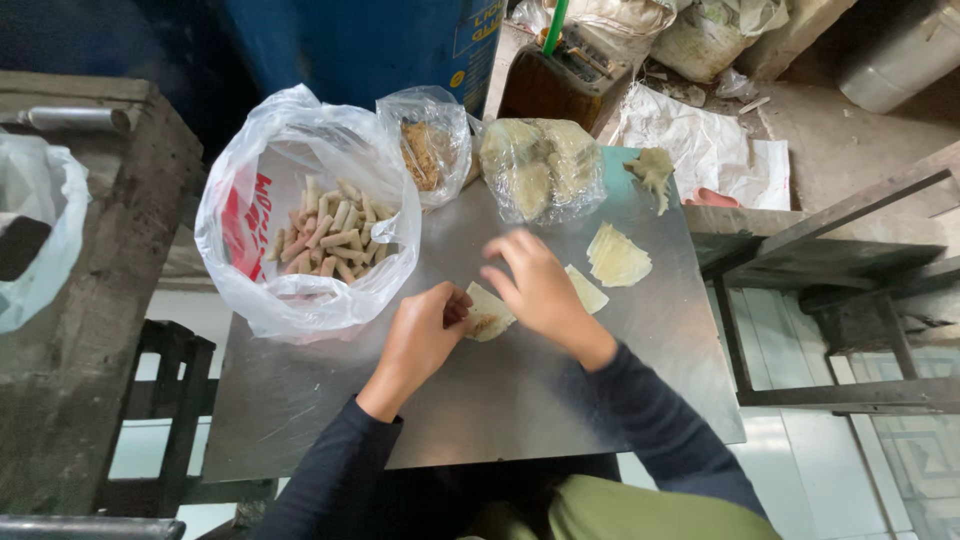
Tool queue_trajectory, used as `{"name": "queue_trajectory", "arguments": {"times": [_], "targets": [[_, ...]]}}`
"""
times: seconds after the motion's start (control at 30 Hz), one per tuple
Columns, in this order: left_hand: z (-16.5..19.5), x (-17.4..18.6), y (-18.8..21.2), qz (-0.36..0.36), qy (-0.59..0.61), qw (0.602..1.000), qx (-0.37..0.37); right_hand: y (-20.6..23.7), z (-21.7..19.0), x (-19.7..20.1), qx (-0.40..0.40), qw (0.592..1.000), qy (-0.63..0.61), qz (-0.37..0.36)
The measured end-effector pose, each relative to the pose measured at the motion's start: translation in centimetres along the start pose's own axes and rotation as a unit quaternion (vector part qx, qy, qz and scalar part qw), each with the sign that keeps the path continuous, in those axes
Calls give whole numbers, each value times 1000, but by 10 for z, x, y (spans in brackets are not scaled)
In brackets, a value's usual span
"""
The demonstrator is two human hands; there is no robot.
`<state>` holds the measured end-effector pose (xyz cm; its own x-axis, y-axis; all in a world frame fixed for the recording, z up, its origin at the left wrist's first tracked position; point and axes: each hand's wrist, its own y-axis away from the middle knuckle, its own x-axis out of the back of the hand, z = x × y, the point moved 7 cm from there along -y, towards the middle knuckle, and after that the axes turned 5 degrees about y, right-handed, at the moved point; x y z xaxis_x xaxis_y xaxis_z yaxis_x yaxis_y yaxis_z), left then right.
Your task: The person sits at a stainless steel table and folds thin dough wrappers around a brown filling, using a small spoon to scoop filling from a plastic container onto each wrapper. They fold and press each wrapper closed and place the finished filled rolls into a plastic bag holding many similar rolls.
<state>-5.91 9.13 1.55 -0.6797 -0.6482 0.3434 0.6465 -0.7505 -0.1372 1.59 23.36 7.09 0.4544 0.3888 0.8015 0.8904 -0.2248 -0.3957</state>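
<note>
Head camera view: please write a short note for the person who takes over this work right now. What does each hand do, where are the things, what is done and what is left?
Left hand: pinches the left edge of a pale wrapper piece lying on the metal table.
Right hand: rests over the same piece, fingers pressing it from above.
Things: big plastic bag of finished rolls at the left; small bag of filling and a bag of wrappers at the back; loose wrapper stack at the right.
Done: many rolls are already in the bag.
Left: this piece is only partly folded; the stack is unused.
</note>
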Motion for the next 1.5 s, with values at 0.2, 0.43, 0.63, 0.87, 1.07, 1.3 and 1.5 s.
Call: {"name": "queue_trajectory", "arguments": {"times": [0.2, 0.43, 0.63, 0.87, 1.07, 1.3, 1.5], "targets": [[13, -2, 6, -15, -4, 1000, -14, 64, 8, -3, -80, 993, 78, -39], [19, -1, 9, 16, -40, 998, -53, 64, 3, -14, -123, 992, -29, -30], [16, 0, 9, 4, -26, 999, -26, 63, -26, -16, -5, 995, -102, -7], [28, 5, 6, -108, -18, 988, -108, 62, -32, -14, 36, 997, -58, -19], [23, 4, 0, -84, -113, 984, -109, 59, -19, -23, 39, 994, -83, -60], [12, 6, -9, -31, -92, 993, -62, 18, 22, -56, -54, 978, -49, -194], [5, 8, -13, -24, -125, 986, -108, 0, 15, -47, 86, 986, -29, -142]]}}
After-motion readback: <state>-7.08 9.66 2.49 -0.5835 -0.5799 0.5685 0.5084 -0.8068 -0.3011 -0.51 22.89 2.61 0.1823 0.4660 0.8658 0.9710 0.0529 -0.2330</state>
